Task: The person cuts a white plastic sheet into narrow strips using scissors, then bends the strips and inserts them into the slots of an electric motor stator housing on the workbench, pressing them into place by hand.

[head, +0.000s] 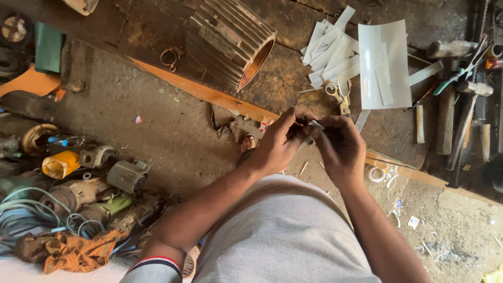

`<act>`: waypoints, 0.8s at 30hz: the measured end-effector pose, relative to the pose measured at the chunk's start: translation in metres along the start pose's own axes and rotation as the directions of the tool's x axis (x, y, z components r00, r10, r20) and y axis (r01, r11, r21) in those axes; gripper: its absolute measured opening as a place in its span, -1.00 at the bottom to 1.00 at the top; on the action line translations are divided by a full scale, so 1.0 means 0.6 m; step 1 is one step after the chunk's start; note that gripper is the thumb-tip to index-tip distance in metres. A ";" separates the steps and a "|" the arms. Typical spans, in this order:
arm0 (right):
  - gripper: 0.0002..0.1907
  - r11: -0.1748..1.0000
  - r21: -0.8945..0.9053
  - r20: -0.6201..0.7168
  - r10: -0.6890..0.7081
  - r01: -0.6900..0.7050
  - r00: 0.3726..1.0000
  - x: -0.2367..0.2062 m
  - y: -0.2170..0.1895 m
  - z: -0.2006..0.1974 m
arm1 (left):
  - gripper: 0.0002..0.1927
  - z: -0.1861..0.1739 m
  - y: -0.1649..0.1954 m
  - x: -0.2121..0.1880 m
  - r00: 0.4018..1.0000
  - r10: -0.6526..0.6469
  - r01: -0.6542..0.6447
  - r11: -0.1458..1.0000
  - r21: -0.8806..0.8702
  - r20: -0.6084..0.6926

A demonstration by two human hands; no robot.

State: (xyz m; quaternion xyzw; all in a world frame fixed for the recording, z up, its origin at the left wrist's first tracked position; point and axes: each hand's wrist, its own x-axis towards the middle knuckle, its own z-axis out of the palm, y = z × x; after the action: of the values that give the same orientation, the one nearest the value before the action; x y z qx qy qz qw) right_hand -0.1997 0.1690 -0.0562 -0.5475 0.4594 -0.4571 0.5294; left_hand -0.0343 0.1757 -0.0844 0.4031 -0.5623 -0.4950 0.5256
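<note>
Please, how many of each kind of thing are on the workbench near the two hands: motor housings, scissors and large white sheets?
Ribbed motor housing: 1
Scissors: 1
Large white sheet: 1
Total: 3

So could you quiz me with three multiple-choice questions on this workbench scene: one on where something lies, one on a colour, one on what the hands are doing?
1. Where do the scissors lie?
A on the floor
B on the bench beside the white strips
C inside the ribbed metal housing

2. What colour is the large sheet?
A white
B green
C orange

3. The hands are
A empty
B apart
C together, pinching a small strip

Answers: B, they rest below the strips; A, plainly white; C, left hand and right hand meet on it.
</note>
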 end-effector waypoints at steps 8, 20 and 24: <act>-0.91 0.890 -0.445 -0.006 -0.117 0.103 0.993 0.026 -0.019 0.014 | -0.86 -0.073 0.025 0.036 0.998 0.054 -0.055 0.985 0.162 0.009; -0.89 0.866 -0.501 0.007 0.000 0.003 1.000 0.082 -0.024 0.043 | -0.62 -0.127 0.015 0.089 0.949 0.174 -0.263 0.897 0.356 0.265; -0.67 0.905 -0.421 0.033 0.088 -0.066 0.996 0.091 -0.013 0.049 | -0.63 -0.152 -0.009 0.114 0.976 0.105 -0.156 0.948 0.277 0.190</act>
State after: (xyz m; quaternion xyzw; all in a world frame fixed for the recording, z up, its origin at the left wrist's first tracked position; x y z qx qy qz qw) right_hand -0.1615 0.1199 -0.0480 -0.6412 0.5544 -0.3123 0.4289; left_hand 0.0473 0.0961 -0.0802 0.3931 -0.6979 -0.4042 0.4416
